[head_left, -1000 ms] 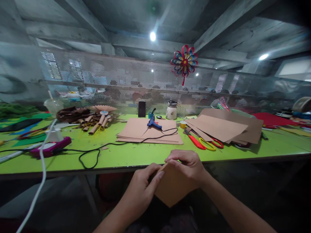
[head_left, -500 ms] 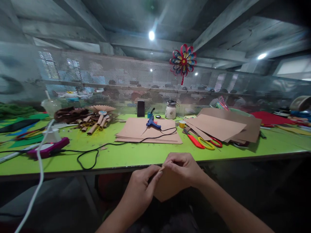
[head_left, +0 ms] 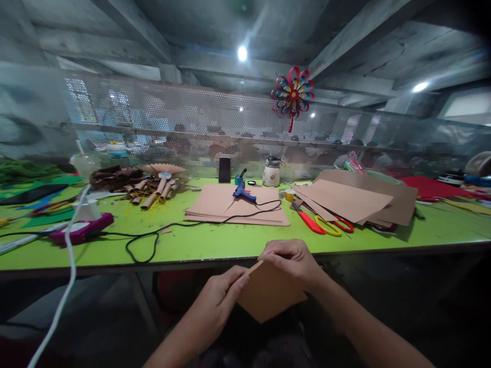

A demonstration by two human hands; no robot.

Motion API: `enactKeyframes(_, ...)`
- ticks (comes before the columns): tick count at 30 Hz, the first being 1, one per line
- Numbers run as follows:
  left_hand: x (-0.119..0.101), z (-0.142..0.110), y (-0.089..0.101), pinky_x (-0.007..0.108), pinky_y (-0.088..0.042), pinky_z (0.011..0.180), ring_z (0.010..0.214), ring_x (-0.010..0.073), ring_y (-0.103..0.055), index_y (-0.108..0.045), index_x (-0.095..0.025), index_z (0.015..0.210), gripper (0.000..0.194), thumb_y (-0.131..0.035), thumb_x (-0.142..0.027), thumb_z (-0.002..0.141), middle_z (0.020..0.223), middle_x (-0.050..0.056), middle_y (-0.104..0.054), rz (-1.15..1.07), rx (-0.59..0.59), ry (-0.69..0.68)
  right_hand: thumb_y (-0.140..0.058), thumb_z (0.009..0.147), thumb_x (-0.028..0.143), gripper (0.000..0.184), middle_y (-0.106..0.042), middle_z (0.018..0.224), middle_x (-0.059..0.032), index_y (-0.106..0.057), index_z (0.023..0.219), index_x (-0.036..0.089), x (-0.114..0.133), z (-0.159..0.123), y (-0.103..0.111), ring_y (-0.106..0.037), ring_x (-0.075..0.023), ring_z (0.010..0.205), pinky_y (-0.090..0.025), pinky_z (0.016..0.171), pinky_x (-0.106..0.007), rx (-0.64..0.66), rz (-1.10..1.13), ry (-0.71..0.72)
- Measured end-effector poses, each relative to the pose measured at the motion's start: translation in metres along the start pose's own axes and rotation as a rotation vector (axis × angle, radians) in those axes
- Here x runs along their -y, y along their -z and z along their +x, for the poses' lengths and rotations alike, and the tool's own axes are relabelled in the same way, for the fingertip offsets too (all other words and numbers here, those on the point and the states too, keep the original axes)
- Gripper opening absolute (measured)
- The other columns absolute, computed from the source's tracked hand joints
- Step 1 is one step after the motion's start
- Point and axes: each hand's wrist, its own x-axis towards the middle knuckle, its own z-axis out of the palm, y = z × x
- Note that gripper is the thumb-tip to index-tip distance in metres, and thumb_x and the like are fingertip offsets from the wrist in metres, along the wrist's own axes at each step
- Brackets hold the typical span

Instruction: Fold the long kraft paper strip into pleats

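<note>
Between my hands is a sheet of brown kraft paper (head_left: 270, 294), held in front of the table's near edge. Its upper edge looks folded or rolled into a narrow strip. My left hand (head_left: 224, 291) pinches the left end of that strip between thumb and fingers. My right hand (head_left: 289, 258) is closed on the strip further up and to the right, its fingers curled over the edge. The rest of the sheet hangs below, with a corner pointing down.
On the green table (head_left: 207, 243) a blue glue gun (head_left: 243, 192) lies on stacked brown paper (head_left: 215, 202). Its black cord runs to a purple power strip (head_left: 82, 230). Scissors (head_left: 326, 225) and more brown sheets (head_left: 345, 197) lie right; paper tubes (head_left: 153, 194) lie left.
My left hand has slid down and left along the paper's edge, away from my right hand. More of the sheet and its narrow strip now show between them.
</note>
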Motion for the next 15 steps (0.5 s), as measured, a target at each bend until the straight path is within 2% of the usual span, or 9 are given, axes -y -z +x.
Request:
enactKeyframes(5, 0.006, -0.004, -0.003, 0.019, -0.043, 0.066, 0.077, 0.0159, -0.061, -0.064, -0.021, 0.105, 0.033, -0.038, -0.035, 0.094, 0.085, 0.002, -0.068, 0.138, -0.072, -0.030, -0.060, 0.083, 0.035, 0.025, -0.067, 0.073, -0.0069, -0.071, 0.076, 0.013, -0.002, 0.002, -0.002, -0.059, -0.0150, 0.068, -0.044, 0.063, -0.025, -0.003, 0.036, -0.012)
enactKeyframes(11, 0.023, -0.008, -0.016, 0.025, -0.045, 0.066, 0.071, 0.0184, -0.063, -0.063, -0.018, 0.101, 0.027, -0.038, -0.023, 0.091, 0.082, 0.007, -0.069, 0.563, -0.334, -0.285, -0.063, 0.081, 0.034, 0.023, -0.067, 0.072, -0.0052, -0.072, 0.075, 0.014, -0.010, 0.001, -0.006, -0.058, -0.0139, 0.069, -0.044, 0.065, -0.024, -0.038, 0.111, -0.048)
enactKeyframes(13, 0.023, -0.008, -0.017, 0.025, -0.046, 0.065, 0.069, 0.0184, -0.063, -0.062, -0.019, 0.099, 0.026, -0.038, -0.024, 0.091, 0.080, 0.007, -0.068, 0.593, -0.357, -0.274, -0.062, 0.082, 0.033, 0.023, -0.066, 0.072, -0.0051, -0.072, 0.076, 0.014, -0.011, 0.001, -0.006, -0.057, -0.0136, 0.068, -0.043, 0.064, -0.024, -0.043, 0.111, -0.045)
enactKeyframes(15, 0.018, -0.009, -0.013, 0.023, -0.046, 0.065, 0.070, 0.0171, -0.063, -0.062, -0.020, 0.095, 0.026, -0.038, -0.027, 0.092, 0.080, 0.005, -0.068, 0.542, -0.299, -0.185, -0.062, 0.082, 0.033, 0.022, -0.066, 0.071, -0.0052, -0.072, 0.076, 0.014, -0.010, -0.001, -0.006, -0.056, -0.0136, 0.067, -0.042, 0.063, -0.024, -0.043, 0.105, -0.036)
